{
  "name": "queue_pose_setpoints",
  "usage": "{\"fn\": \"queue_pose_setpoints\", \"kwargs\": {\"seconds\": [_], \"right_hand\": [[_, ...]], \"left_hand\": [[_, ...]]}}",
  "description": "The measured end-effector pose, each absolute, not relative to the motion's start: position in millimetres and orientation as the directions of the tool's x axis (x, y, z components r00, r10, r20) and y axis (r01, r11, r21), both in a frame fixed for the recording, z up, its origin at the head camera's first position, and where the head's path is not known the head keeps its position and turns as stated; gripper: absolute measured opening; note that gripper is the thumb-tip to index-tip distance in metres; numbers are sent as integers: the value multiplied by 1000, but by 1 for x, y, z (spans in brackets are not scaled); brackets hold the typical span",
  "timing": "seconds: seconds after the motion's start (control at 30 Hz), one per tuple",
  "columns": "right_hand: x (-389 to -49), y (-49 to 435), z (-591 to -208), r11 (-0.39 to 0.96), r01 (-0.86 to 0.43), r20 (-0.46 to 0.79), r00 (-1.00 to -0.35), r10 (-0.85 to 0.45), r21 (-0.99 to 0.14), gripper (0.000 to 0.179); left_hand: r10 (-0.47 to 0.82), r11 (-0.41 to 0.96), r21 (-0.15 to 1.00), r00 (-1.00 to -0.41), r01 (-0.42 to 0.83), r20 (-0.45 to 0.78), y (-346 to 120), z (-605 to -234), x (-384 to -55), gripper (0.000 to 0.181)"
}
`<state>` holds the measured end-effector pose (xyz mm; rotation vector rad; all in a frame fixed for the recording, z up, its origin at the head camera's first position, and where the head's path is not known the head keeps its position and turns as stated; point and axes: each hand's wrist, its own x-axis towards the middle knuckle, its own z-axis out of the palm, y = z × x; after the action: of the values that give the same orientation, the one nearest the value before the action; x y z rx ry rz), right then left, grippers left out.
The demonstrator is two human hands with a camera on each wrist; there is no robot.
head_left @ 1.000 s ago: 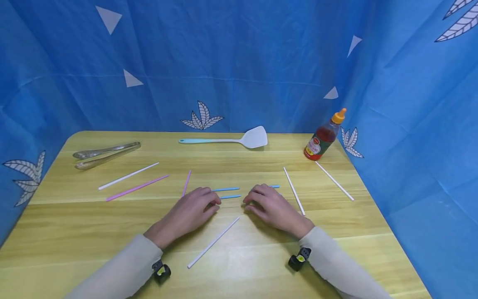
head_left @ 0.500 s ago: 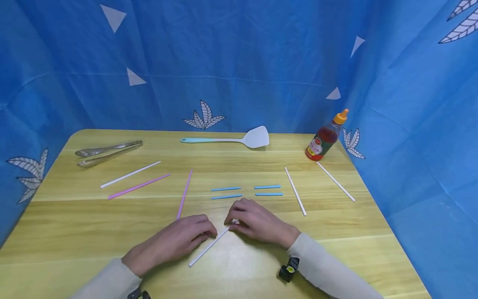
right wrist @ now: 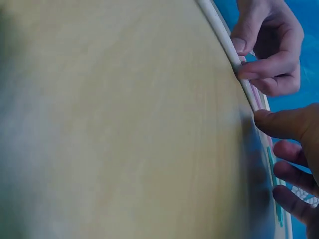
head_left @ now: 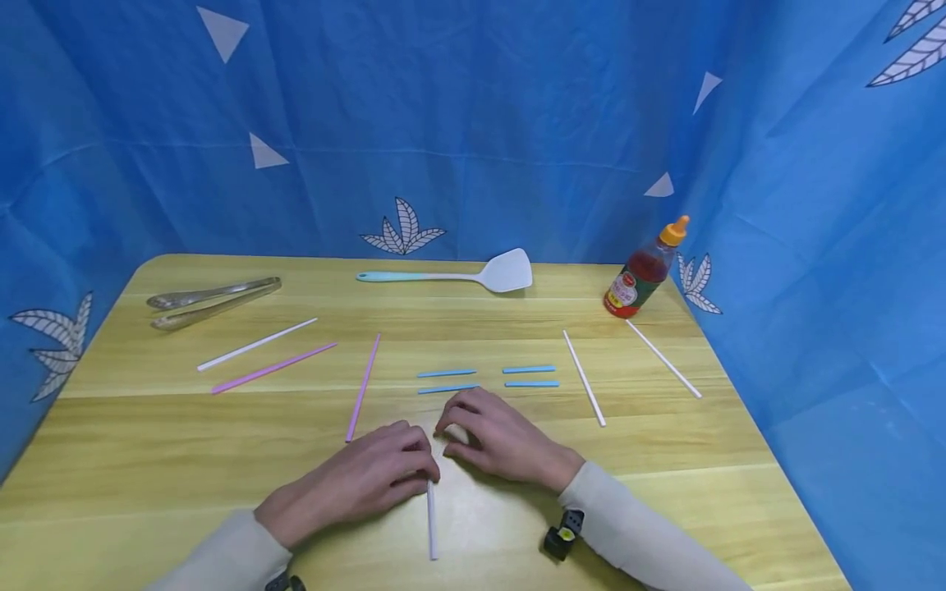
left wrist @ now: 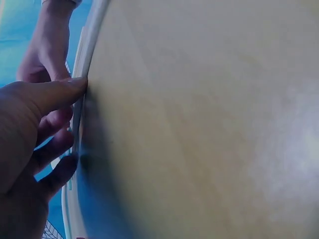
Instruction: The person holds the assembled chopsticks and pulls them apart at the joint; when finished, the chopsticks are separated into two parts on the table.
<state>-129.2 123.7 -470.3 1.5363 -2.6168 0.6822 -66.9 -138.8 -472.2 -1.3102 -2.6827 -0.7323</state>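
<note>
My left hand [head_left: 369, 472] pinches the upper part of a thin white straw [head_left: 432, 525], whose near end points toward the front of the table. In the left wrist view the thumb of that hand [left wrist: 35, 114] lies against the straw. Just right of it is my right hand [head_left: 502, 439], with its fingers bent loosely and a gap between thumb and forefinger; nothing shows in its grasp. Beyond the hands lie short blue straws [head_left: 447, 388] in two pairs. A pink straw [head_left: 364, 386] is left of them, and another white straw [head_left: 584, 377] to the right.
At the back left rest metal tongs [head_left: 214, 304]. A white spatula [head_left: 443, 277] with a pale blue handle lies at the back middle. An orange-capped sauce bottle [head_left: 643, 271] stands at the back right. Further pink and white straws lie at both sides; a blue curtain [head_left: 458, 123] hangs behind.
Both hands came back from near the blue straws to the white straw. It has turned from slanting to nearly straight toward the front, under my left hand; my right fingers have come off it.
</note>
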Motion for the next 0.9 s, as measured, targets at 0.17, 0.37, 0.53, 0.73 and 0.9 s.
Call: {"fn": "queue_pose_setpoints", "kwargs": {"seconds": [0.17,0.37,0.53,0.73,0.9], "right_hand": [[-123,130,-466,448,-798,194,-553,-810,-404,15],[-116,133,-465,405,-808,137,-501,-855,-428,15],[-114,132,-466,378,-843,146,-459,-877,-382,10],[-115,132,-465,395,-839,168,-481,-861,-375,8],[-117,134,-459,421,-800,185,-533,-825,-428,9]], "left_hand": [[689,571,308,-648,761,325,-135,-475,-67,9],[634,639,335,-721,693,281,-131,-476,-66,12],[595,679,363,-768,638,237,-130,-473,-65,15],[564,704,395,-803,590,194,-135,-465,-63,15],[533,707,418,-818,570,215,-136,-459,-68,15]]}}
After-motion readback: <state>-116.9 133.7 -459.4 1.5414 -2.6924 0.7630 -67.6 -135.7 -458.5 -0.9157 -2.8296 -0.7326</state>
